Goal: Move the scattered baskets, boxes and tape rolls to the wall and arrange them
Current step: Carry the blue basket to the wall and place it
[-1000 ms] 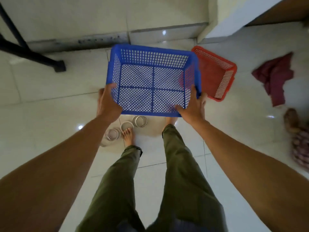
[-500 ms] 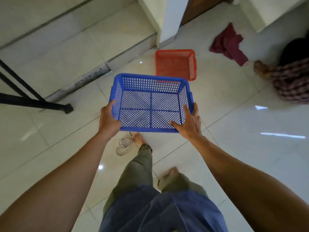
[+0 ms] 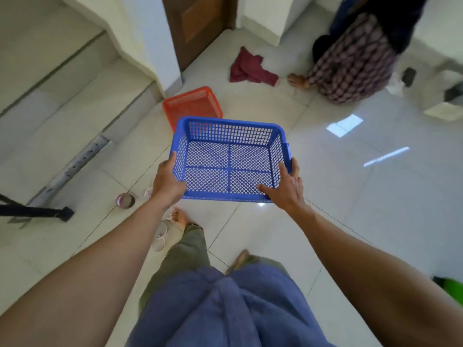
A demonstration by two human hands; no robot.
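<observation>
I carry an empty blue mesh basket [image 3: 229, 136] in the air in front of me. My left hand [image 3: 167, 182] grips its near left corner, and my right hand [image 3: 284, 187] grips its near right corner with the thumb inside the rim. A red basket [image 3: 191, 105] lies on the floor just beyond, by the foot of a white pillar, partly hidden by the blue one. Tape rolls lie on the tiles near my left foot: one [image 3: 125, 200] to the left, others [image 3: 160, 236] beside the foot.
A maroon cloth [image 3: 246, 68] lies on the floor by a brown door [image 3: 198, 26]. A person in a checked garment [image 3: 350, 63] crouches at the upper right. A black stand's foot [image 3: 50, 212] rests at the left. Something green [image 3: 451, 290] shows at the right edge.
I have turned to the right while holding the blue basket. The red basket, the cloth and the crouching person have shifted left and toward the middle of the view; the tape rolls now lie behind me.
</observation>
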